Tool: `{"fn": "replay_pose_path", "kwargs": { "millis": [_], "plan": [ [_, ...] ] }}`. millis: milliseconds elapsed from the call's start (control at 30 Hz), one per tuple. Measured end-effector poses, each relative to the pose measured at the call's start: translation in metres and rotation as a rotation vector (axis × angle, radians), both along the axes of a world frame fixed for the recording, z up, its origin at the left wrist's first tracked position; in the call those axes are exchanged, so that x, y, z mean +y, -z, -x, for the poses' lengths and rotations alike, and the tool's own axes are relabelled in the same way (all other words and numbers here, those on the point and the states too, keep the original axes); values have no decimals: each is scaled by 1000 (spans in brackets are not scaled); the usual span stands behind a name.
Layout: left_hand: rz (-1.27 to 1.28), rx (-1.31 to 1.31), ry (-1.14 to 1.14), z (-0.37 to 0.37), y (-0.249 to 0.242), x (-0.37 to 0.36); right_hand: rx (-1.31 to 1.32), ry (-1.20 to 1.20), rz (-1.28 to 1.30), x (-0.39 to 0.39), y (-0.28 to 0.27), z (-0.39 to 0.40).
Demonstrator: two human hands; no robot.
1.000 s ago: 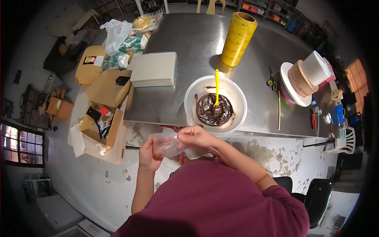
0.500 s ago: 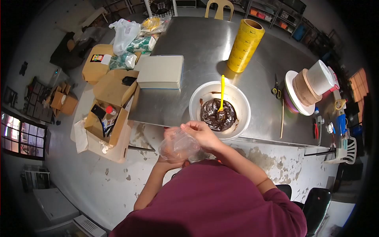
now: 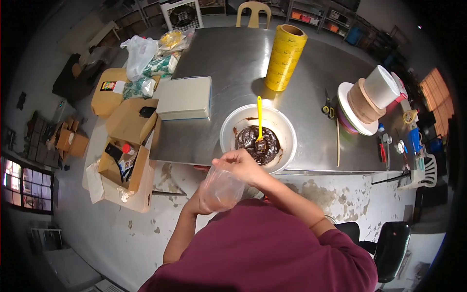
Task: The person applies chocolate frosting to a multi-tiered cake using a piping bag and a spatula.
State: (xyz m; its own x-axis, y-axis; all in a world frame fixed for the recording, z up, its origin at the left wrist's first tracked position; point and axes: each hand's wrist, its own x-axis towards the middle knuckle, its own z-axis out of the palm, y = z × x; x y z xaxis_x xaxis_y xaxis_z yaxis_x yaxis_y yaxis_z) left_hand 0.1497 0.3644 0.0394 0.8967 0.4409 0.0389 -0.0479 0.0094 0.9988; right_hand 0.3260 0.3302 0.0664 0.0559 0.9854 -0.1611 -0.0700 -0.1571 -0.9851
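A clear plastic bag point(image 3: 226, 191) is between my two hands, in front of my chest at the table's near edge. My right hand point(image 3: 240, 164) pinches the upper edge of the bag between thumb and fingers. Wrapped around the bag's lower left part is my left hand point(image 3: 198, 200), its fingers mostly covered by the plastic. Just beyond my right hand stands a white bowl point(image 3: 290, 131) holding a thick, glossy dark brown mixture point(image 3: 265, 152). A yellow spatula point(image 3: 260, 114) stands in the mixture, its handle leaning on nothing visible.
On the steel table point(image 3: 231, 56) are a yellow wrap roll point(image 3: 286, 61), a pale rectangular box point(image 3: 184, 97), scissors point(image 3: 329, 109), a wooden stick point(image 3: 338, 141) and a turntable point(image 3: 345, 97) with stacked rolls. Open cardboard boxes point(image 3: 141, 163) stand left. A black chair point(image 3: 393, 248) is behind right.
The plastic bag now hangs longer and more upright between my hands. My right hand has drawn its edge slightly up and left. The whole view has shifted a little.
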Motion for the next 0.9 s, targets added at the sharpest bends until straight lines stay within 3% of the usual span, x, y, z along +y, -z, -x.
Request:
{"fn": "replay_pose_path", "kwargs": {
  "millis": [33, 133, 200, 267, 333, 400, 433, 533, 567, 667, 700, 733, 800, 833, 900],
  "plan": [
    [-1, -7, 19, 4, 13, -5, -57, 4, -14, -1, -3, -1],
    [325, 66, 325, -5, 29, -12, -163, 23, -120, -2, 5, 0],
    [20, -2, 223, -7, 33, -17, -235, -76, -179, -5, 9, -3],
    [-87, -124, 67, 0, 43, -16, -402, -448, -103, -8, 10, -3],
    [68, -265, -119, 0, 53, -9, -253, -477, -338, -9, 65, 13],
    [340, -382, -269, -12, 37, -11, -154, -435, -136, -5, 81, 24],
    [349, -411, -337, -20, 27, -13, -98, -415, -38, -4, 78, 24],
    [152, -406, -504, -37, 9, -11, -348, 145, -287, -21, 40, 21],
    [104, -358, -530, -39, 6, -6, -268, 238, -315, -28, 21, 16],
    [-118, -252, -647, -39, 26, 15, -288, 219, -719, -38, -9, 8],
    [625, -489, -551, -31, 36, 21, -435, 202, -893, -36, -19, 8],
    [853, -555, -576, -32, 38, 23, -393, 164, -787, -39, -22, 10],
    [593, -495, -558, -37, 41, 26, -298, 76, -577, -45, -22, 16],
    [380, -431, -573, -40, 39, 26, -366, 34, -651, -43, -15, 15],
    [-904, 26, -682, -45, 29, 30, -348, -79, -820, -43, -9, 17]
  ]
}}
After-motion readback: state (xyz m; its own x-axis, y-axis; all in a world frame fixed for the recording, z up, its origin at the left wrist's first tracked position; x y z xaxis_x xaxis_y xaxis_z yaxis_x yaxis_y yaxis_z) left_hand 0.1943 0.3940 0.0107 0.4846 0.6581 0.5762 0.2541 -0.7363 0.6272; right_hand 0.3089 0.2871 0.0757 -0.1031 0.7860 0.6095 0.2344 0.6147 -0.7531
